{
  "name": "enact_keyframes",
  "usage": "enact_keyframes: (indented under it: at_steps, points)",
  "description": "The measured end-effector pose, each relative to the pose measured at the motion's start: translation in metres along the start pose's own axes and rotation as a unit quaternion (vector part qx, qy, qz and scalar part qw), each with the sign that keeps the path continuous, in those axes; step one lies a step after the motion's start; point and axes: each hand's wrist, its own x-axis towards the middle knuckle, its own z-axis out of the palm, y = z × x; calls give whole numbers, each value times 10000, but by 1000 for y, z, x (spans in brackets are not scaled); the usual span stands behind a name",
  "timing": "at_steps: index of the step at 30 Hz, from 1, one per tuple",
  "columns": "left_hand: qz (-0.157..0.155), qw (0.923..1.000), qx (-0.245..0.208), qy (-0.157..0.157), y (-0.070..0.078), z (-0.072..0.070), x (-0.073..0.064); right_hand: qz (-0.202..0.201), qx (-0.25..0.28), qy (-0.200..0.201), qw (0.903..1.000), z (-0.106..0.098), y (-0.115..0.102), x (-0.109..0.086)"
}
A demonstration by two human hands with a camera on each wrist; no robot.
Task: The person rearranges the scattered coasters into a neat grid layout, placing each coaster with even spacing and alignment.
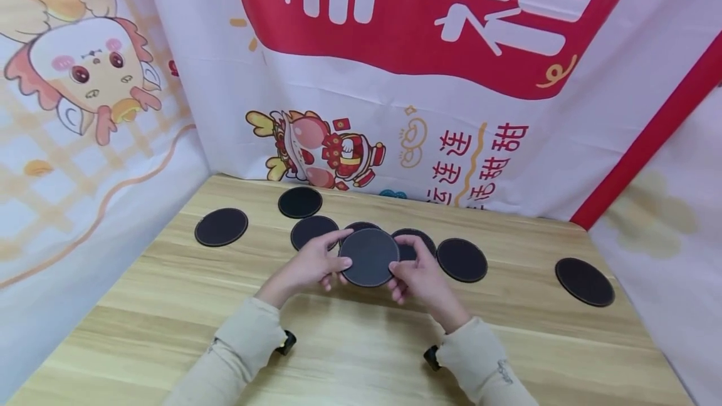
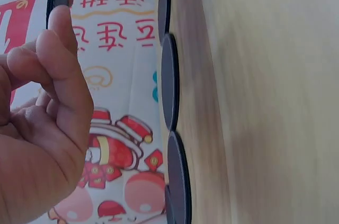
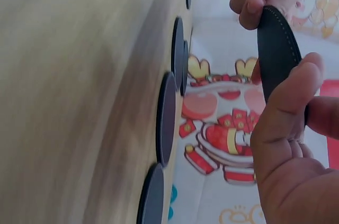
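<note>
Between my two hands a round black coaster (image 1: 369, 257) with a stitched rim is held up over the table. My left hand (image 1: 317, 260) pinches its left edge, and my right hand (image 1: 416, 268) pinches the right edge. The right wrist view shows the coaster (image 3: 277, 49) nearly edge-on, raised off the wood, with fingers at both ends. Behind it lie more such coasters: one partly hidden (image 1: 361, 227), one by the right fingers (image 1: 414, 234) and one by the left fingers (image 1: 313, 232).
Other coasters lie at the far left (image 1: 222, 227), back left (image 1: 300, 202), right of centre (image 1: 462, 260) and far right (image 1: 585, 281). The wooden table (image 1: 361, 343) ends at a printed cloth backdrop (image 1: 361, 80). Cloth also hangs at the left and right sides.
</note>
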Motion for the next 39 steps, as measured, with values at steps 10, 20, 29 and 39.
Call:
enact_keyframes:
  at_steps: [10, 20, 29, 39]
  points:
    - [-279, 9978, 561, 193, -16, -23, -18, 298, -233, -195, 9991, 32, 11, 5]
    - [-679, 9904, 1188, 183, -27, -44, -34, 842, -557, -485, 9937, 64, 26, 22]
    - [-1320, 9691, 1978, 650, -26, -49, -48, 1140, -529, -562, 9905, 90, 30, 29]
    - [-1525, 9540, 2517, 566, -27, -58, -55, 1374, -516, -648, 9871, 108, 31, 36]
